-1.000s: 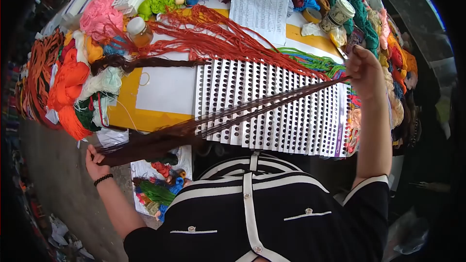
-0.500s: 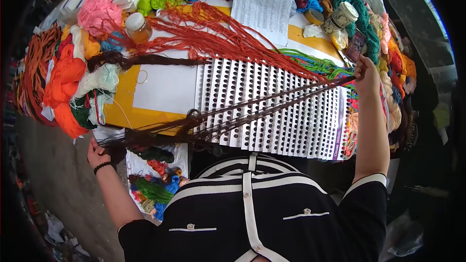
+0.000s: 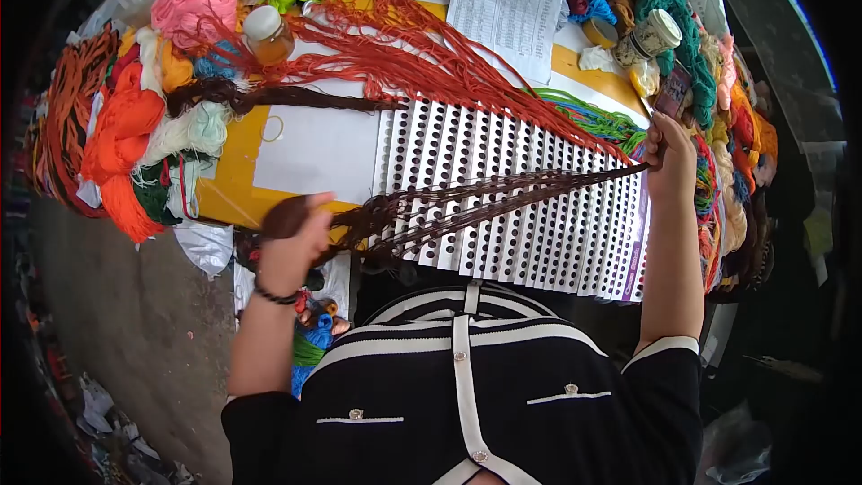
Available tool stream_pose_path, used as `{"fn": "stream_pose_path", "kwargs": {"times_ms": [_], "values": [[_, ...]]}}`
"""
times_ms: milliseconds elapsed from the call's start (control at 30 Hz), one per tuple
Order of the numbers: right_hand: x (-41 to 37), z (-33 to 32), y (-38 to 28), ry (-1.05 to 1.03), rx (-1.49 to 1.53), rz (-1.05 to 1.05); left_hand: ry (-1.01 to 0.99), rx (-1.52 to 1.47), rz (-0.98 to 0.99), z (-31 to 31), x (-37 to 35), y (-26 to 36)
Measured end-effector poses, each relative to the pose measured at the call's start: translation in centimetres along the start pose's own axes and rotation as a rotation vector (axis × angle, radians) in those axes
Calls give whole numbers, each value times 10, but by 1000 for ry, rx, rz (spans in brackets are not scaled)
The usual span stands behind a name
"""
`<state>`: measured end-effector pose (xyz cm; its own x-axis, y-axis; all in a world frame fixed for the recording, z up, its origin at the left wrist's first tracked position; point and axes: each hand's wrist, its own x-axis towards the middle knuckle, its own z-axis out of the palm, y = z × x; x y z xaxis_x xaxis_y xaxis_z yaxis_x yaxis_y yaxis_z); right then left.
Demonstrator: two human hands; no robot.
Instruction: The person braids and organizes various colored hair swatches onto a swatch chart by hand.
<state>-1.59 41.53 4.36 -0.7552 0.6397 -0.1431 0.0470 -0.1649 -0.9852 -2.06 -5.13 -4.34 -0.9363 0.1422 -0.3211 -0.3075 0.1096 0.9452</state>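
Dark brown embroidery thread [image 3: 503,198] stretches between my two hands, low over the white punched cards [image 3: 521,242]. My right hand [image 3: 672,154] pinches its gathered end at the right edge of the cards. On the left, my left hand [image 3: 301,238] is blurred by motion, with a dark clump of the same thread at its fingers; it appears closed on it. The strands are loose and tangled just right of that hand. Long red threads [image 3: 449,72] and green threads [image 3: 593,112] lie across the far side of the cards. Another dark brown bundle [image 3: 305,101] runs to the cards' upper left corner.
A lidded jar [image 3: 268,36] stands at the back left, near pink yarn [image 3: 193,0]. A printed sheet [image 3: 507,9] lies at the back. A patterned cup [image 3: 648,36] and a tape roll [image 3: 600,32] are at the back right. Orange skeins [image 3: 126,144] hang over the left edge.
My left hand has come up and right from below the table's left edge, bringing the brown thread inward. The strands have bunched at their left end. My right hand has dipped slightly.
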Motion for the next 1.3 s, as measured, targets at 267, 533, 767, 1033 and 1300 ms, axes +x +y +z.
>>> {"fn": "stream_pose_path", "kwargs": {"times_ms": [267, 533, 767, 1033, 1300], "values": [[6, -40, -10, 20, 217, 151, 43, 510, 450, 50, 13, -19], [13, -72, -11, 110, 503, 186, 45, -202, 5, -18, -15, -12], [39, -126, -20, 240, 461, 75, 264, -941, 32, -156, -17, -42], [72, -135, -18, 323, 416, 142, 710, -977, 6, -218, -14, -68], [97, -249, -31, 600, 215, -137, 1041, -388, 108, -354, -75, -88]]}}
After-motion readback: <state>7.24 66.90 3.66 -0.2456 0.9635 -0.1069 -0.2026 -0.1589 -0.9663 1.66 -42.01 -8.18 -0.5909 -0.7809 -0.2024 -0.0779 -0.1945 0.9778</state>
